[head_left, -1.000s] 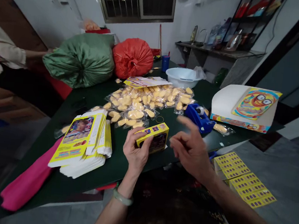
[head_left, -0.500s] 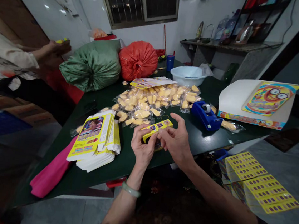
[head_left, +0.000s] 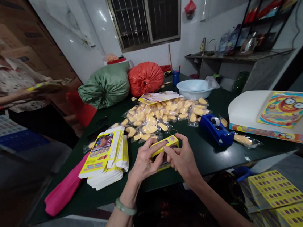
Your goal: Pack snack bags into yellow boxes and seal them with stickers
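A small yellow cardboard box point(head_left: 172, 141) is held over the near edge of the dark green table point(head_left: 144, 178). My left hand point(head_left: 145, 161) grips its left side, index finger lying along the top. My right hand point(head_left: 184, 161) closes on the right side, thumb and fingers at the box's edge. To the left lies a stack of flattened yellow-and-white boxes point(head_left: 97, 175) on a pink cloth bundle point(head_left: 67, 186). Beyond the box is a pile of yellow pieces in clear packets point(head_left: 153, 119). A blue tape dispenser point(head_left: 217, 130) stands right of the pile.
Green point(head_left: 105, 82) and red point(head_left: 146, 78) sacks and a pale blue basin point(head_left: 194, 89) sit at the back. An open display box point(head_left: 251, 104) stands right. Printed yellow sheets point(head_left: 278, 188) lie lower right. A co-worker point(head_left: 26, 84) stands left, holding yellow cardboard.
The camera view has shifted, so the table appears lower and further right. My left index finger now lies along the box top. The co-worker has moved, with more yellow cardboard visible in hand.
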{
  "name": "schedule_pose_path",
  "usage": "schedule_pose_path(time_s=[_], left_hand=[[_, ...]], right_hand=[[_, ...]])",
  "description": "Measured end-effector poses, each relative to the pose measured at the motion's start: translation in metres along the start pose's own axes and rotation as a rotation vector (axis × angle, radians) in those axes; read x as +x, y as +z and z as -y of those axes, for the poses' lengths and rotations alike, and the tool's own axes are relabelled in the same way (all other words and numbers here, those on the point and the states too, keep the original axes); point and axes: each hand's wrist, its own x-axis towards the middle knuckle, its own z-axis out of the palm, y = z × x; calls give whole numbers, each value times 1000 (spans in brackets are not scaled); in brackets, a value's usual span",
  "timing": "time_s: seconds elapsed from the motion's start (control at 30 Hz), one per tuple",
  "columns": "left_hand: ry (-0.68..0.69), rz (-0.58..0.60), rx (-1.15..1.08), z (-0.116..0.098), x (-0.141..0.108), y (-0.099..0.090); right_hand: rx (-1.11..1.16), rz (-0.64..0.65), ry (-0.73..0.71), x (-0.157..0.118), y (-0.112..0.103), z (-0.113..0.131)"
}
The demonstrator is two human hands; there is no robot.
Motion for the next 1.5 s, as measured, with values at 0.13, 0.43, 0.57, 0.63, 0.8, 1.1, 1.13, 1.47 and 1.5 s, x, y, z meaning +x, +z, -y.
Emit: schedule_pose_path(time_s=[0.13, 0.43, 0.57, 0.63, 0.8, 1.1, 1.13, 1.47, 1.5], left_hand=[[-78, -38, -74, -1, 2, 3], [-1060, -615, -532, 32, 3, 10], [-1143, -512, -570, 38, -9, 19], [-1159, -504, -543, 31, -16, 22], [-579, -645, -128, -12, -33, 34], [-342, -371, 427, -47, -40, 20], [-365, -402, 424, -47, -43, 15], [-517, -548, 436, -39, -66, 2], [-530, -531, 432, -37, -62, 2]], right_hand=[[-441, 82, 27, -4, -11, -42], [-1190, -79, -993, -15, -65, -42], [-997, 280, -1322, -19, -78, -12], [-943, 407, -1380, -21, -77, -1], [-955, 235, -1101, -10, -55, 24], [-499, 773, -407, 66, -14, 59], [-462, 812, -421, 79, -10, 49], [-1073, 585, -538, 160, 24, -57], [-1047, 554, -516, 165, 20, -53]])
